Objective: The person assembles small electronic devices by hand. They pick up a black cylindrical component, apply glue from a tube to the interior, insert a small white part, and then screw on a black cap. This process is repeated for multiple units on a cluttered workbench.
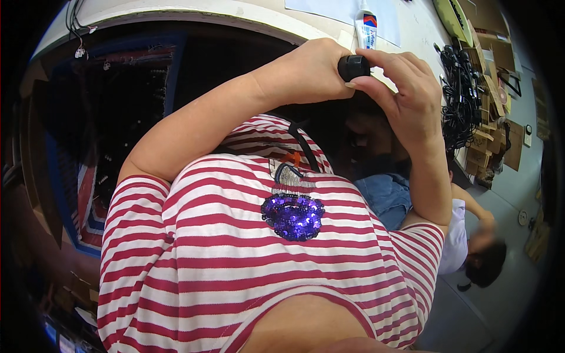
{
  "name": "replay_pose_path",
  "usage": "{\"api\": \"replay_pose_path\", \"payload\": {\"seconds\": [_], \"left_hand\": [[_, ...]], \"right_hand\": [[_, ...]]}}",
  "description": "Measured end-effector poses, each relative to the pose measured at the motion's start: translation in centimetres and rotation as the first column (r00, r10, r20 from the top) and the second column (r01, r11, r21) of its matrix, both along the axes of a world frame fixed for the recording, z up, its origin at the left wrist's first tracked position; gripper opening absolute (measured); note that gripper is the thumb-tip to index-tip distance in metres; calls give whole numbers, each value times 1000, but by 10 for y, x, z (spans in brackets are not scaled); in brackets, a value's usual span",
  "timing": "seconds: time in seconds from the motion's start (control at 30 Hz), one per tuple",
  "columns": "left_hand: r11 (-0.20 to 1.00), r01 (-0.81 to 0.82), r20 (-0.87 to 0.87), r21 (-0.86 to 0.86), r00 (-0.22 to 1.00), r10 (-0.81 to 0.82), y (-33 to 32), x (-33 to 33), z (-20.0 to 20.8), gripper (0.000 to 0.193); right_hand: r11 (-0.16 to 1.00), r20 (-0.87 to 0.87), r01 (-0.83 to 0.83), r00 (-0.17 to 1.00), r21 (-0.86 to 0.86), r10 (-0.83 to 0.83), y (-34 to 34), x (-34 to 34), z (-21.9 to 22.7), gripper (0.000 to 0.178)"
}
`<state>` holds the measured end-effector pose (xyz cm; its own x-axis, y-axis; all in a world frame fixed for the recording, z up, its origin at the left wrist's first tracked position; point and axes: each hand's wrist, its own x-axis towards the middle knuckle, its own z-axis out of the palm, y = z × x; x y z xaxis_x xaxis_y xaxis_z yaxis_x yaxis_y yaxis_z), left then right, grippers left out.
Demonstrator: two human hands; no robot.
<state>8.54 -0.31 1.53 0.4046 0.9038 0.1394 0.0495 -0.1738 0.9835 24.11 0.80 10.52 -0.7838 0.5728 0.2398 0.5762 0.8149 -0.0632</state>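
Note:
A small black cylindrical piece with a rounded rim (354, 68) sticks out of my left hand (315, 70), whose fingers are curled closed around it. From the other side, the thumb and index finger of my right hand (409, 79) pinch the same piece at its edges. Both hands meet over the near edge of a white table (247, 13). The part of the piece inside my left hand is hidden, so I cannot tell its full shape. Just beyond the hands lies a white squeeze tube with blue and red markings (366, 29).
Bundled black cables (459, 94) hang along the right side, below a yellow-green tray (453, 20). Thin dark wires (76, 29) dangle at the far left, above a blue-edged crate (70, 212) of small parts. Another person (456, 244) is close by on the right.

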Motion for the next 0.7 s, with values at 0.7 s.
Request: {"api": "replay_pose_path", "payload": {"seconds": [0.7], "left_hand": [[1000, -1, -106, 24, 994, 3, 5, 8, -6, 14]], "right_hand": [[982, -96, 33, 994, -188, -52, 4, 5, -6, 34]]}}
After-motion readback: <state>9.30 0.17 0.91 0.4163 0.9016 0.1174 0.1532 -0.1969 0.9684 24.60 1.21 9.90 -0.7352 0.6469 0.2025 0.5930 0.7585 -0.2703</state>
